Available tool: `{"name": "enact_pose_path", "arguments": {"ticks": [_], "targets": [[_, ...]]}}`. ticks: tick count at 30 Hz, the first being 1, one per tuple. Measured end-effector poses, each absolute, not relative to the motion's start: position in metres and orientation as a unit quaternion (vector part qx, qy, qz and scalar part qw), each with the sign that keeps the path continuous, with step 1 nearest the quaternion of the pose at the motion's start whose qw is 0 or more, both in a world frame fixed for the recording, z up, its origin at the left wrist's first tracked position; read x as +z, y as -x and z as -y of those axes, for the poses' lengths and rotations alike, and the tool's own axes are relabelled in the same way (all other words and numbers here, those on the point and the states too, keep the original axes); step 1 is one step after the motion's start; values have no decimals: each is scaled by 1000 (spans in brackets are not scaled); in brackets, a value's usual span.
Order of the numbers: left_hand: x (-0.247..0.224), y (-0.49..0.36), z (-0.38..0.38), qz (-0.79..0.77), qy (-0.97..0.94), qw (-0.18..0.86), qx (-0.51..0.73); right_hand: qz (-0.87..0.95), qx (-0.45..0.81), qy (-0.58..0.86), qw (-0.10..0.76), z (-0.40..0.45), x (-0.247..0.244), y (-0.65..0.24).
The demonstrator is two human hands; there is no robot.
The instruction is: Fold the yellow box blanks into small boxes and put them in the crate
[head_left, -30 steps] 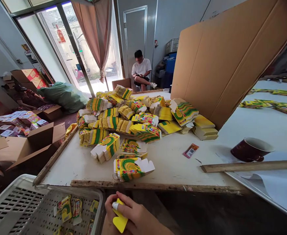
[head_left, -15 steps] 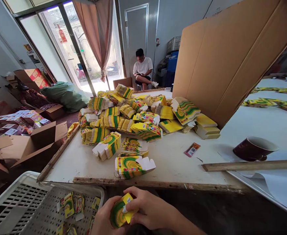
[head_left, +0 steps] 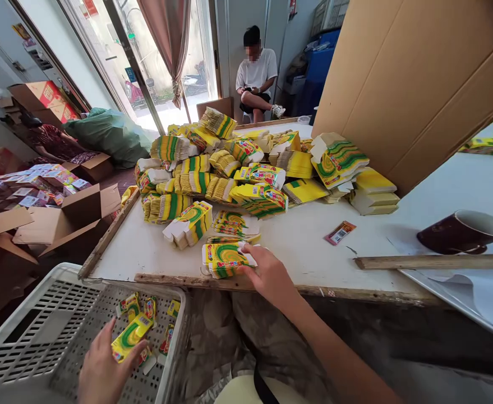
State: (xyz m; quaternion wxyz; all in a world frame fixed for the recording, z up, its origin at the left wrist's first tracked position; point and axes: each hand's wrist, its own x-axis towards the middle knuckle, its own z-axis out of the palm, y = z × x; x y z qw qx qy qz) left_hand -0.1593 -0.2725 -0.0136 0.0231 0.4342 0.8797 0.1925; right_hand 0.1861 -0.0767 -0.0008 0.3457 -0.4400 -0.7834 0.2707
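Note:
Over the basket at lower left, my left hand [head_left: 107, 359] has its thumb and fingers apart. A closed yellow-and-green carton [head_left: 132, 335] lies just beyond its fingertips; I cannot tell whether they still touch it. At the table's front edge, my right hand [head_left: 267, 278] pinches the white-flap end of a yellow printed carton [head_left: 225, 258] on a small stack. The fingers cover part of the flaps. Just behind lie more flat cartons [head_left: 234, 223] and a bundle of white-ended cartons [head_left: 189, 223].
The white plastic basket [head_left: 174, 294] holds several small cartons. A big heap of bundled cartons [head_left: 212, 168] covers the table's back. To the right are a red sachet [head_left: 340, 233], a dark mug [head_left: 460, 233], a wooden strip [head_left: 435, 262] and a cardboard sheet [head_left: 397, 73]. A person [head_left: 257, 76] sits behind.
Both hands were together on one carton in front of the table. My left hand has moved with it to the basket; my right hand has reached up to the stack. The view has tilted down.

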Motion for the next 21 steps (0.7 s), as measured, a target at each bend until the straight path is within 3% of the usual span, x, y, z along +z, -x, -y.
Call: {"name": "enact_pose_path", "arguments": {"ticks": [5,14,18,21], "targets": [[-20,115,258,-823,-434,220,293,818,198,478,252,65,-8,-178],[-14,22,204,-655,-499,400,402,802,193,476,306,75,-3,-173],[-14,-4,194,-584,-429,443,528,788,283,421,348,99,17,-175],[-6,-20,192,-559,-351,406,632,782,446,311,305,128,27,-167]]}}
